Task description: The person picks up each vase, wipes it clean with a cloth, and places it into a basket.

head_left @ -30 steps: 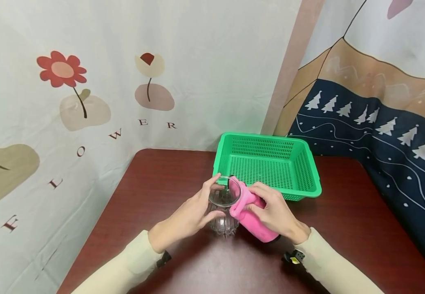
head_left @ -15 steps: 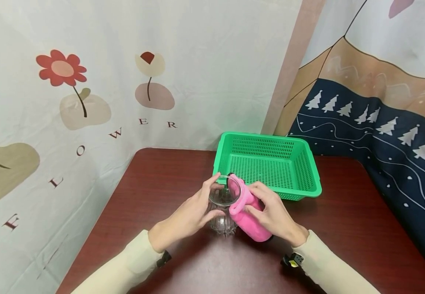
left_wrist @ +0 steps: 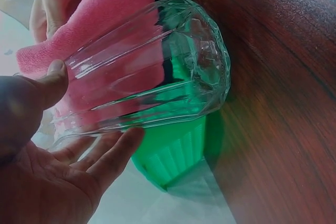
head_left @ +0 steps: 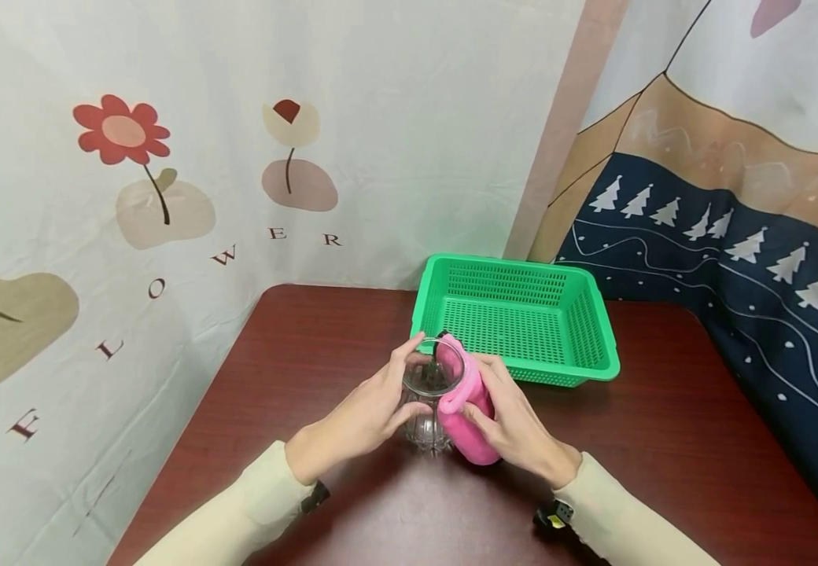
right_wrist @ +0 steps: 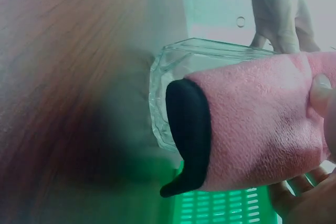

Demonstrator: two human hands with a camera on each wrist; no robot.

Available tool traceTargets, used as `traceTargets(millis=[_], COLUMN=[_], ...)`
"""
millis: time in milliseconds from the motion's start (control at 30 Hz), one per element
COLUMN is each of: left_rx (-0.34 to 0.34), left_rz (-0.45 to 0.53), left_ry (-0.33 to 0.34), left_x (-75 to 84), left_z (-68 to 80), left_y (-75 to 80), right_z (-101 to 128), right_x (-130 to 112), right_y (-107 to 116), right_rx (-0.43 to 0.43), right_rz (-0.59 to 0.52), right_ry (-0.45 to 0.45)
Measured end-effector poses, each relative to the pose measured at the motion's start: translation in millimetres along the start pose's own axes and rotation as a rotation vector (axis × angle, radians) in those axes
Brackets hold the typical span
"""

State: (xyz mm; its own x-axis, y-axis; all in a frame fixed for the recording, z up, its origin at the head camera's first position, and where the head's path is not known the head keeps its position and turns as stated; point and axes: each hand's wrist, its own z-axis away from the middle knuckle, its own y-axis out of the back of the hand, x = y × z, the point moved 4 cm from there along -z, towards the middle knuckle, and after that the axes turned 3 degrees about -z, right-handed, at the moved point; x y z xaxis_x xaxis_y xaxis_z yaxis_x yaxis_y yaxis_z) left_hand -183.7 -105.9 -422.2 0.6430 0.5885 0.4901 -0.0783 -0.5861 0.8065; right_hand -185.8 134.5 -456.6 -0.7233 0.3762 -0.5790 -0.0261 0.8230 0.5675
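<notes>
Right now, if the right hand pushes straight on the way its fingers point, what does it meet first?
Probably the glass. The right hand already presses the pink cloth against its side, fingers pointing toward it and the left hand gripping the far side. Depth is hard to judge.

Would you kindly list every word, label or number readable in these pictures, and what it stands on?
"FLOWER": spaced brown letters in an arc on the white flower-print backdrop, left of the table.
Glass, pink cloth and green basket: no text visible.
Right wrist view: marks on the backdrop too blurred to read.
</notes>
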Motion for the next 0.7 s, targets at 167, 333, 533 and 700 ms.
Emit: traceTargets(millis=[167,333,533,700], left_rx=[-0.012,-0.007,-0.003,0.001], left_rz=[0.005,0.007,0.009,0.01], left_ry=[-0.017,-0.027,-0.022,-0.02], left_x=[-0.1,0.4,0.6,-0.4], left_z=[-1.4,-1.5,-1.1,0.0], left_y=[-0.7,-0.1,1.1,1.6], right_z=[2.6,2.7,1.9,0.5], right_x=[0.6,1.4,0.0,0.2], right_y=[-2.2,-2.5,-1.8,-1.7], right_rx=[-0.023,-0.059,-0.095,-0.131], right_rz=[0.012,0.038,0.097,0.123], right_ry=[0.001,-0.004,0.0,0.006])
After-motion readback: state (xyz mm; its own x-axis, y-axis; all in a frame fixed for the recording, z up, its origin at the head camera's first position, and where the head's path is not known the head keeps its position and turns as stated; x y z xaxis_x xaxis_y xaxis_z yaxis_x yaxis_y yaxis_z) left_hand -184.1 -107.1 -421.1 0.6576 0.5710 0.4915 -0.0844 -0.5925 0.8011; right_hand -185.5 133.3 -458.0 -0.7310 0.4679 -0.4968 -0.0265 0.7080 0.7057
